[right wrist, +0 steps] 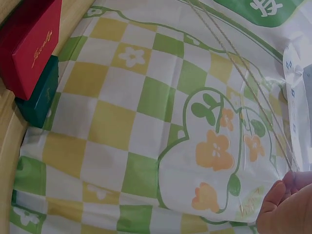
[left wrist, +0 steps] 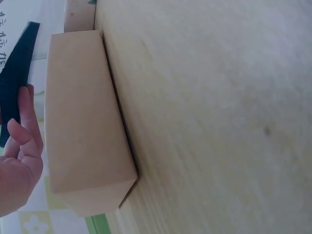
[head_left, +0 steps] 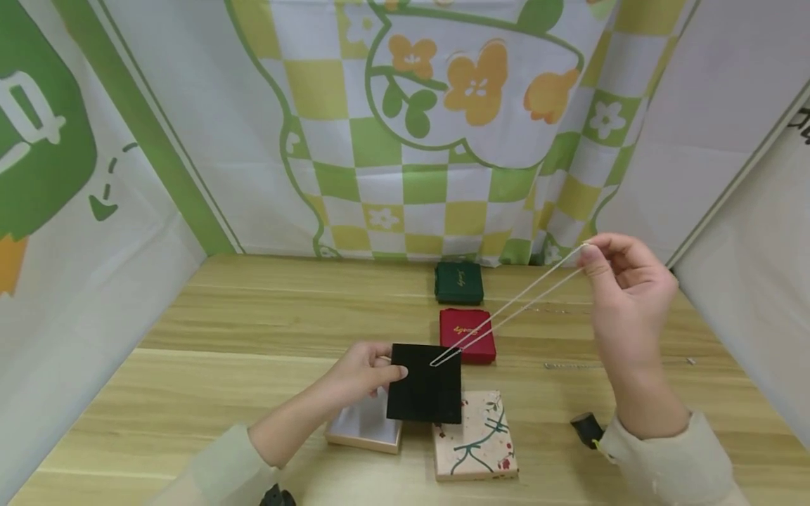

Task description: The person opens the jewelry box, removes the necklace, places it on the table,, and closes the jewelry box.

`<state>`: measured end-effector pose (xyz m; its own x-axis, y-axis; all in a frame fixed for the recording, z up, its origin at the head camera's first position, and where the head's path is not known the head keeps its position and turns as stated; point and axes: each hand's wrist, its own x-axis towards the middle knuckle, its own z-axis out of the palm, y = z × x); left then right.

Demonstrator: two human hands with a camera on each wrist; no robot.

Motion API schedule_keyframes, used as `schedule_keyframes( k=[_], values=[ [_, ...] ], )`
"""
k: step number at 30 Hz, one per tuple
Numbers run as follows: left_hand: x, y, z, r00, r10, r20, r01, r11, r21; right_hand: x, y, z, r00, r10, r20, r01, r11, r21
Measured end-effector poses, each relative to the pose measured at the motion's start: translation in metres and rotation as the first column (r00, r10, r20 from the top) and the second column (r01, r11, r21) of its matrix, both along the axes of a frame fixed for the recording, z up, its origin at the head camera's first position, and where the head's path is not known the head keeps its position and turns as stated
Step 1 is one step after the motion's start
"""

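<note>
My left hand [head_left: 361,372] pinches a black square jewellery-box pad [head_left: 422,393] by its left edge, thumb on top. In the left wrist view the fingers [left wrist: 30,114] lie against the pad [left wrist: 18,73], seen nearly edge-on. Raised to the right, my right hand [head_left: 629,288] pinches one end of a thin silver necklace [head_left: 515,303] between thumb and forefinger. Its two strands slant down to the pad, where the looped end lies over the upper right part. In the right wrist view the doubled chain [right wrist: 243,73] runs taut to the fingertips [right wrist: 291,180].
Partly beneath the pad sit an open pale box [head_left: 363,444] and a flower-patterned box lid [head_left: 481,446]. Behind are a red box [head_left: 474,344] and a green box [head_left: 460,284]. Another chain [head_left: 569,365] lies at right, with a black object [head_left: 586,429] near the right sleeve.
</note>
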<state>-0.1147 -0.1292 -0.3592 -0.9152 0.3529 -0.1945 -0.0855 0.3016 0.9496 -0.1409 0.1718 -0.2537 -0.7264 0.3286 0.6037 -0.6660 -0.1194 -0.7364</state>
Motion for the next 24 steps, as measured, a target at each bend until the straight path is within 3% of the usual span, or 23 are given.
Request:
schedule_keyframes(
  k=[6, 14, 18, 24],
  values=[
    [0.0, -0.001, -0.003, 1.0, 0.0, 0.007, 0.0, 1.0, -0.005, -0.003, 0.011, 0.005, 0.999, -0.026, 0.03, 0.028, 0.997, -0.071],
    [-0.002, -0.006, -0.002, 1.0, 0.002, -0.013, -0.003, 0.999, -0.052, -0.01, 0.04, 0.002, 0.976, -0.168, 0.14, 0.149, 0.98, 0.133],
    [-0.002, -0.009, 0.0, 1.0, -0.002, -0.014, 0.001, 0.998, -0.067, -0.011, 0.049, 0.0, 0.956, -0.189, 0.223, 0.145, 0.968, 0.203],
    [-0.002, -0.011, 0.002, 0.999, 0.033, -0.004, -0.033, 0.997, -0.064, -0.003, 0.041, -0.002, 0.95, -0.129, 0.284, 0.036, 0.949, 0.312]
  ],
)
